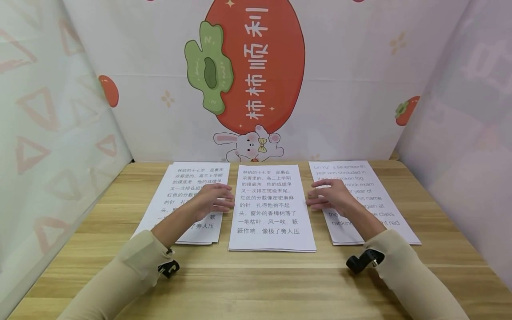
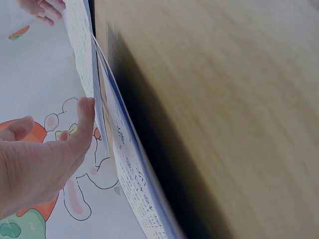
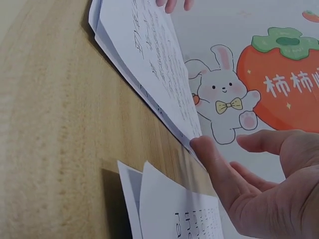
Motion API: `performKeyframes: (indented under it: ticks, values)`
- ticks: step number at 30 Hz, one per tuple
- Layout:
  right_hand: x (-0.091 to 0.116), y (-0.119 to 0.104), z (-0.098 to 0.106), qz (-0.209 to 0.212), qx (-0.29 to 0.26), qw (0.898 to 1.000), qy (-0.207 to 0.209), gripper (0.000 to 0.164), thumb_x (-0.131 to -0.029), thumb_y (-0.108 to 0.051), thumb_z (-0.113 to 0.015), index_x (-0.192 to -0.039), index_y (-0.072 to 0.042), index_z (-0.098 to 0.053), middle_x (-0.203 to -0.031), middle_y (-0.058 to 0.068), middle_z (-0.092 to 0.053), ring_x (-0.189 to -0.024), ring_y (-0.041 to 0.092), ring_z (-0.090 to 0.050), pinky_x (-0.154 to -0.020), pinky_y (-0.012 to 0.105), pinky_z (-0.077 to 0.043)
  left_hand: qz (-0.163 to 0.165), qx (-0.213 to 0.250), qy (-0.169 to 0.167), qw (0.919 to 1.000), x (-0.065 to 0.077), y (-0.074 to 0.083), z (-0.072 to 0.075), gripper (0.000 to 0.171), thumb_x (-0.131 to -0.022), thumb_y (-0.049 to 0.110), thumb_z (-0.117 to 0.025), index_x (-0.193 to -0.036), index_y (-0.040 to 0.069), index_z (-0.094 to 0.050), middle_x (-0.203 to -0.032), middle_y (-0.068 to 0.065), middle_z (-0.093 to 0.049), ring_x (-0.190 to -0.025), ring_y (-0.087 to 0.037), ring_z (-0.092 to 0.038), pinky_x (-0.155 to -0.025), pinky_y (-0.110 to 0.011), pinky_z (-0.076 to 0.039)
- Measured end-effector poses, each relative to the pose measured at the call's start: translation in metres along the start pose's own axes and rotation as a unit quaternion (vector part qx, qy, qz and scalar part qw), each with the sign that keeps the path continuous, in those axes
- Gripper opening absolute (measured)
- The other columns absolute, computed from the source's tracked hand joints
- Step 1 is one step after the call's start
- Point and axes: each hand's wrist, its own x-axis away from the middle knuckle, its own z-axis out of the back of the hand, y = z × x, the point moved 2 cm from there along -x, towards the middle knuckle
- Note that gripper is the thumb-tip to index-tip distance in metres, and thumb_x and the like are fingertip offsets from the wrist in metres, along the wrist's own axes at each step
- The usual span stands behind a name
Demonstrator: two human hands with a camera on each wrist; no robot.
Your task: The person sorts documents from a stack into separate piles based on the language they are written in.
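Three stacks of printed white sheets lie in a row: a left stack (image 1: pixel 200 171) and a middle stack (image 1: pixel 272 242) with Chinese text, and a right stack (image 1: pixel 384 222) with English text. My left hand (image 1: pixel 211 201) hovers over the left stack's right edge, its fingertips pointing at the middle stack's left edge. Across from it, my right hand (image 1: pixel 335 196) is above the right stack's left side, fingertips beside the middle stack's right edge. Both hands have relaxed, slightly bent fingers and hold nothing. In the right wrist view, a fingertip (image 3: pixel 202 144) overlaps the middle stack's edge.
The stacks rest on a wood-grain table (image 1: pixel 256 284). White printed panels enclose it, the back panel (image 1: pixel 344 89) showing a big persimmon and a rabbit. Black wrist cameras sit at the left cuff (image 1: pixel 169 269) and the right cuff (image 1: pixel 365 261).
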Motion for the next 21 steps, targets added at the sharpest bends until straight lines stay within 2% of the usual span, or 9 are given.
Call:
performKeyframes:
  ticks: [7, 15, 18, 21]
  values:
    - [0.0021, -0.0010, -0.0007, 0.002, -0.007, 1.000, 0.003, 0.049, -0.099, 0.001, -0.063, -0.143, 0.011, -0.044, -0.109, 0.018, -0.074, -0.094, 0.029, -0.078, -0.082, 0.039, -0.065, 0.001, 0.016, 0.003, 0.9999, -0.0024, -0.0006, -0.0008, 0.043, -0.109, 0.011, -0.046, -0.147, -0.009, -0.044, -0.137, -0.029, -0.058, -0.123, -0.041, -0.065, -0.099, -0.044, -0.059]
    - [0.0019, 0.0012, -0.0019, 0.000, -0.010, 1.000, 0.002, 0.049, -0.099, 0.001, -0.062, -0.143, 0.012, -0.044, -0.102, 0.012, -0.075, -0.089, 0.019, -0.077, -0.084, 0.037, -0.065, -0.005, 0.027, -0.009, 0.9996, -0.0057, -0.0004, -0.0041, 0.044, -0.109, 0.010, -0.044, -0.148, -0.010, -0.043, -0.142, -0.033, -0.054, -0.130, -0.043, -0.058, -0.105, -0.044, -0.055]
    - [0.0015, 0.0028, -0.0023, -0.005, -0.014, 1.000, -0.003, 0.048, -0.101, 0.000, -0.061, -0.144, 0.012, -0.044, -0.101, 0.010, -0.076, -0.089, 0.017, -0.076, -0.085, 0.036, -0.064, -0.010, 0.020, -0.008, 0.9997, -0.0069, 0.0000, -0.0062, 0.043, -0.109, 0.009, -0.044, -0.147, -0.010, -0.045, -0.140, -0.032, -0.056, -0.126, -0.039, -0.062, -0.103, -0.042, -0.056]
    - [0.0008, 0.0035, -0.0030, -0.009, -0.007, 1.000, -0.007, 0.048, -0.101, -0.002, -0.061, -0.144, 0.011, -0.045, -0.099, 0.008, -0.076, -0.089, 0.015, -0.075, -0.085, 0.034, -0.064, -0.013, 0.013, -0.003, 0.9998, -0.0085, 0.0002, -0.0080, 0.042, -0.107, 0.007, -0.047, -0.145, -0.010, -0.047, -0.130, -0.026, -0.062, -0.111, -0.030, -0.067, -0.097, -0.036, -0.059]
